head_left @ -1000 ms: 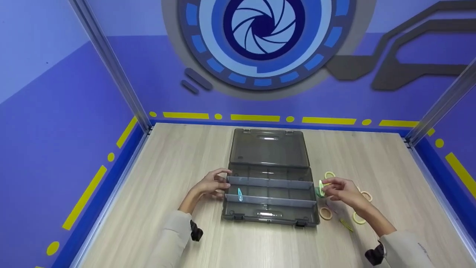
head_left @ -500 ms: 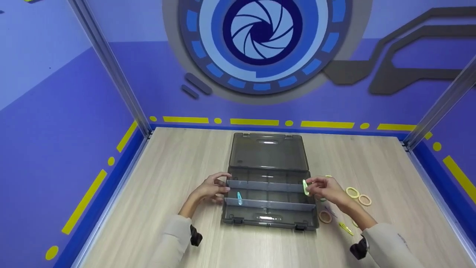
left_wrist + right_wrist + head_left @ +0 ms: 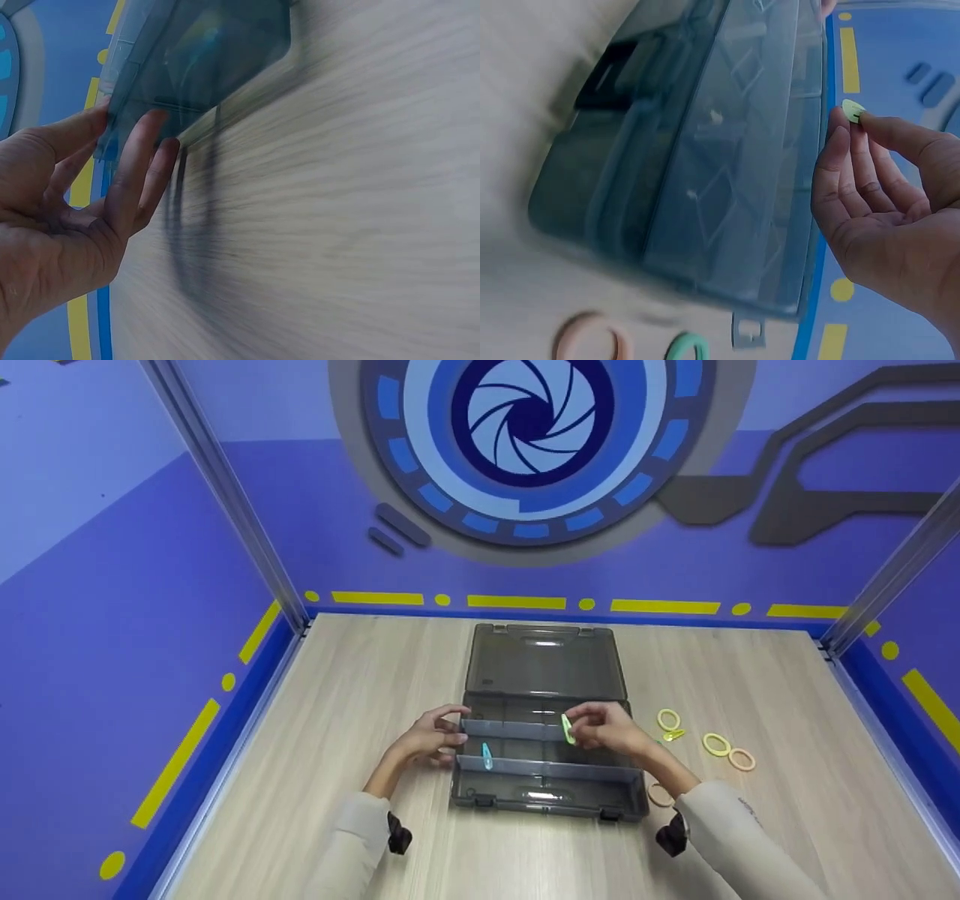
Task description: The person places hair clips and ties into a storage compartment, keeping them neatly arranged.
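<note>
A grey see-through divided box (image 3: 547, 791) lies on the table with its lid (image 3: 546, 660) folded back. My left hand (image 3: 427, 737) rests against the box's left side, fingertips at the rim and outer wall, fingers fairly straight in the left wrist view. Over the middle of the box, my right hand (image 3: 607, 729) pinches a light green snap hair clip (image 3: 568, 729) between thumb and fingers. The right wrist view shows only the end of this clip (image 3: 853, 112) sticking out of the pinch. A blue hair clip (image 3: 487, 756) is in the middle row of the box, at its left end.
Right of the box lie yellow hair ties (image 3: 715, 745), a peach hair tie (image 3: 742, 759), a tan hair tie (image 3: 660, 794) and a yellow hair clip (image 3: 674, 734). A green ring (image 3: 688, 347) lies close by the box. Blue walls with metal posts bound the table.
My right hand has carried the green hair clip leftward from beside the box to over its middle. The left hand has stayed at the box's left side.
</note>
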`<state>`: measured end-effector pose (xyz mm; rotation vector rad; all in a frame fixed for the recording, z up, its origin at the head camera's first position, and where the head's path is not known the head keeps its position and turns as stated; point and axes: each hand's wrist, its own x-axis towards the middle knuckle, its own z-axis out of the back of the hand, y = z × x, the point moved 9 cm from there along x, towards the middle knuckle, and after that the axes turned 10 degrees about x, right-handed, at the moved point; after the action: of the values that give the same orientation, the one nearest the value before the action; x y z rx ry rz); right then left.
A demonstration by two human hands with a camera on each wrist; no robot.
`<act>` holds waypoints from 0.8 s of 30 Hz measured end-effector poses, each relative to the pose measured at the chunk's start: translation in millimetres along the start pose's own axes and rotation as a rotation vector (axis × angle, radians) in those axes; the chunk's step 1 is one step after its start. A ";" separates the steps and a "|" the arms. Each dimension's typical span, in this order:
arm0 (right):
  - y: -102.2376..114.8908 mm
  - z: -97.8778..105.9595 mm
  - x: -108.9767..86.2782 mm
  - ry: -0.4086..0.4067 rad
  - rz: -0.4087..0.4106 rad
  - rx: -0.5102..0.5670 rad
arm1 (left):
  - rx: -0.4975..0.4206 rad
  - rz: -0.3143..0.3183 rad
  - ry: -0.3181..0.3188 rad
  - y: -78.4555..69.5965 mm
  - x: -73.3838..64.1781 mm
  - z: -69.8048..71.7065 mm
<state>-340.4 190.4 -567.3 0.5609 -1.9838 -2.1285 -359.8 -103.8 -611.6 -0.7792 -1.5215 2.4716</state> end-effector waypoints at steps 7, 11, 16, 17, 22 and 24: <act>-6.5 -22.7 7.4 0.054 0.010 0.042 | -0.010 -0.007 0.010 1.0 -0.8 -3.9; -8.1 -35.7 11.0 0.077 0.027 0.052 | -0.010 -0.018 0.009 1.2 -2.5 -3.3; -11.6 -46.7 14.9 0.062 0.017 0.034 | -0.004 -0.038 0.017 0.2 -2.0 -3.3; -12.6 -49.7 15.7 0.065 0.006 0.035 | -0.005 -0.039 0.017 0.3 -1.9 -2.8; -13.6 -60.9 18.6 0.066 -0.038 0.042 | -0.007 -0.035 0.015 0.4 -1.4 -1.1; -12.8 -63.3 19.9 0.062 -0.030 0.026 | -0.004 -0.038 0.015 -0.2 -1.2 -1.2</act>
<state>-332.4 125.8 -585.4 0.6572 -1.9849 -2.0789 -358.3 -103.2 -611.5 -0.7604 -1.5222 2.4311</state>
